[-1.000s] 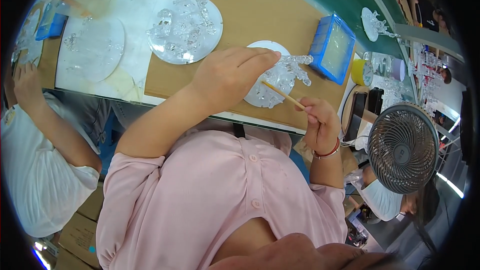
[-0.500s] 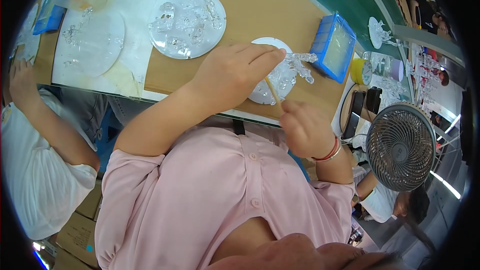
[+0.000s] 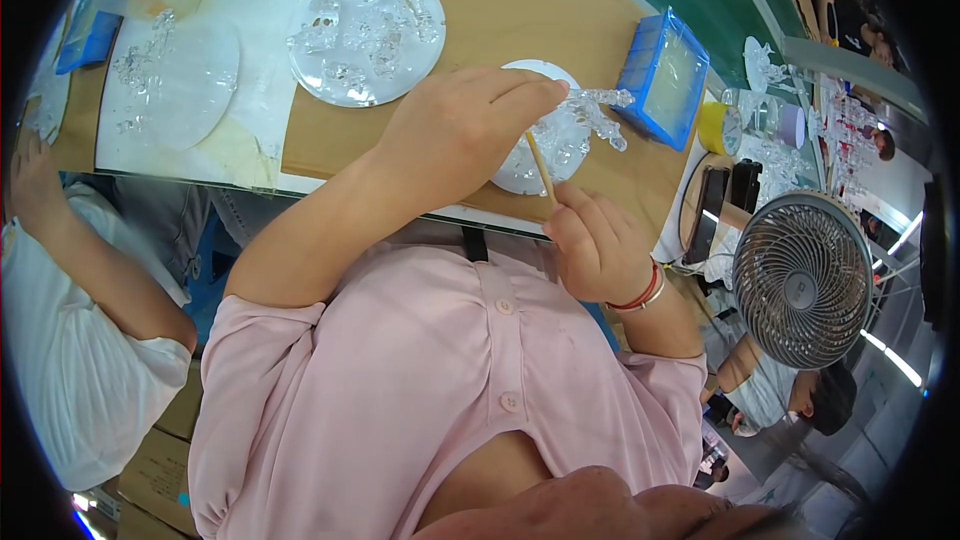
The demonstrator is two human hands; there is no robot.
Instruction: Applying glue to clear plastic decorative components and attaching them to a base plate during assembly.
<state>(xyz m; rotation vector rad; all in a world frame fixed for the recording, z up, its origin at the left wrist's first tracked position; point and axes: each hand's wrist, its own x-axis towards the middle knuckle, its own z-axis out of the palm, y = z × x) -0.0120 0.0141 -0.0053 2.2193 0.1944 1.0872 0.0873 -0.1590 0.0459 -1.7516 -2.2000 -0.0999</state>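
Head view: right hand (image 3: pixel 600 242) pinched a wooden stick (image 3: pixel 541 168) near the curled left hand (image 3: pixel 462 128), whose grip I couldn't tell; clear pieces (image 3: pixel 567 142) lay on the white plate (image 3: pixel 514 179), left of the blue box (image 3: pixel 634 68)!

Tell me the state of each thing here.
Left hand: partly over the small plate, grip hidden
Right hand: closed on the thin stick
Thin stick: held slantwise, upper end by the left hand
Small plate: flat, bearing clear pieces
Large plate: flat, bearing clear pieces
Blue box: contents unclear
Fan: unclear whether running
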